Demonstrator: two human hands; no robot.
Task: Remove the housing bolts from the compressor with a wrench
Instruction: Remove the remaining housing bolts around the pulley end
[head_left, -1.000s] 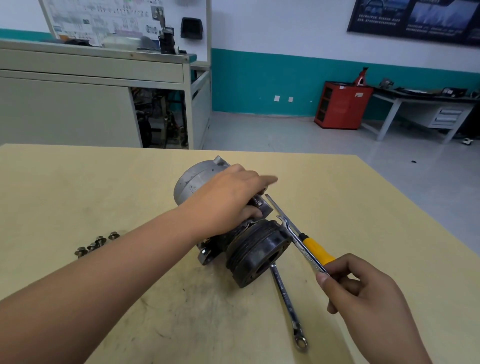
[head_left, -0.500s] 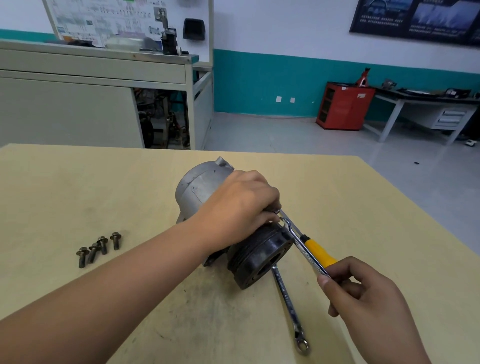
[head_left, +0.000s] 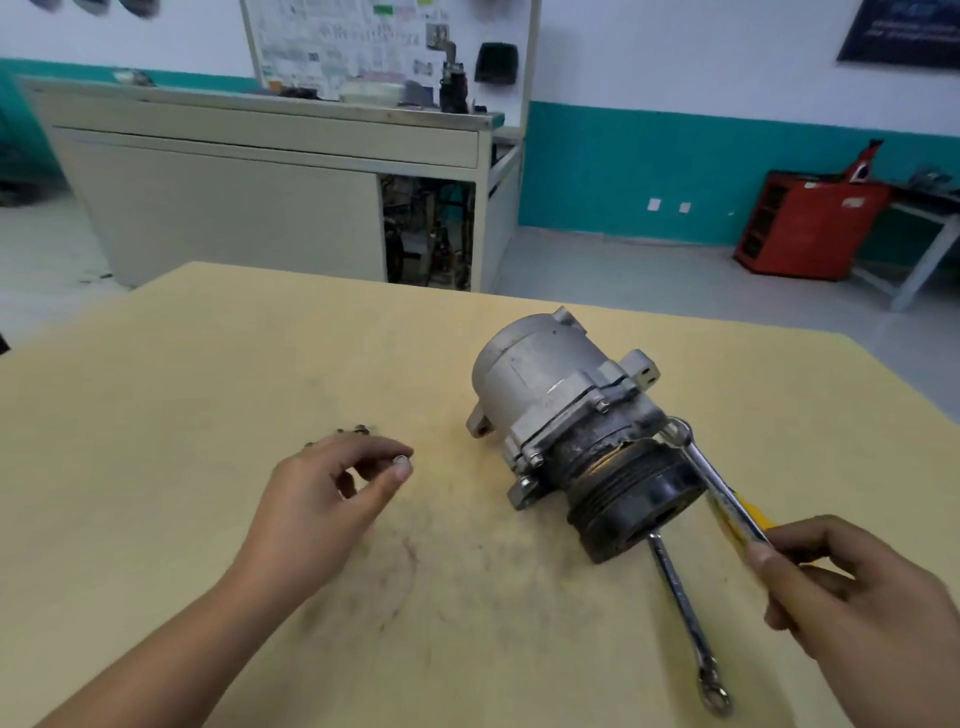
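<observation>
Small silver-headed bolt (head_left: 401, 460) was pinched by left hand (head_left: 327, 499); yellow-handled steel wrench (head_left: 719, 491) was gripped by right hand (head_left: 862, 587), ring end set at grey metal black-pulleyed compressor (head_left: 561, 405), lain between hands, nearer right. With compressor left unsteadied, it could be rolled by wrench force; bolt could be dropped.

- A yellow table (head_left: 208, 389) fills the foreground.
- A grey cabinet (head_left: 234, 208) stands behind it.
- A white board (head_left: 363, 47) hangs above the cabinet.
- A red cart (head_left: 810, 228) stands near the teal wall (head_left: 623, 171).
</observation>
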